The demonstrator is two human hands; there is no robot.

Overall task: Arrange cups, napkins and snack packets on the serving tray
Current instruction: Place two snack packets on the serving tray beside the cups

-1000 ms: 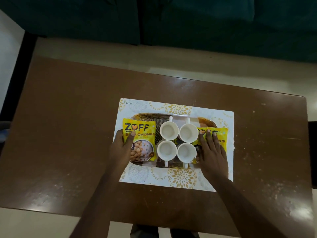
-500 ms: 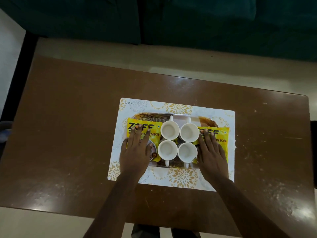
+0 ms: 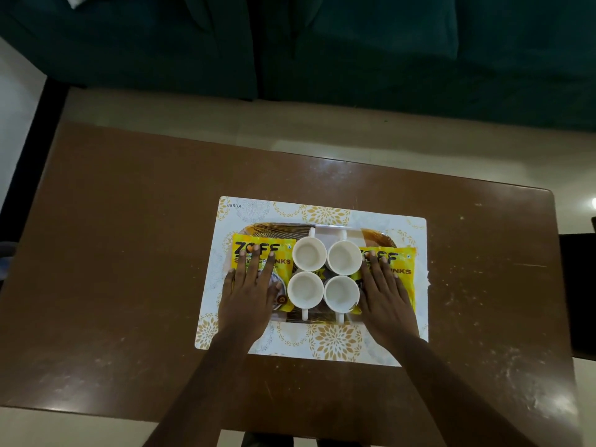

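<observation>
A patterned serving tray [image 3: 277, 228] lies on a white and gold placemat [image 3: 325, 346] on the brown table. Several white cups [image 3: 309, 256] stand in a tight square at the tray's middle, handles pointing outward. A yellow snack packet [image 3: 283, 253] lies on the tray's left side with my left hand [image 3: 250, 291] flat on it, fingers spread. A second yellow snack packet [image 3: 404, 266] lies on the right side under my flat right hand [image 3: 383, 291]. I see no napkins.
The brown table [image 3: 129, 253] extends around the placemat, with scuff marks at its right. A dark green sofa [image 3: 354, 43] stands beyond the far edge. A dark object [image 3: 580, 295] sits past the table's right edge.
My left hand slid right onto the left packet and pushed it inward against the cups. The placemat's left side shifted slightly. My right hand stayed flat on the right packet.
</observation>
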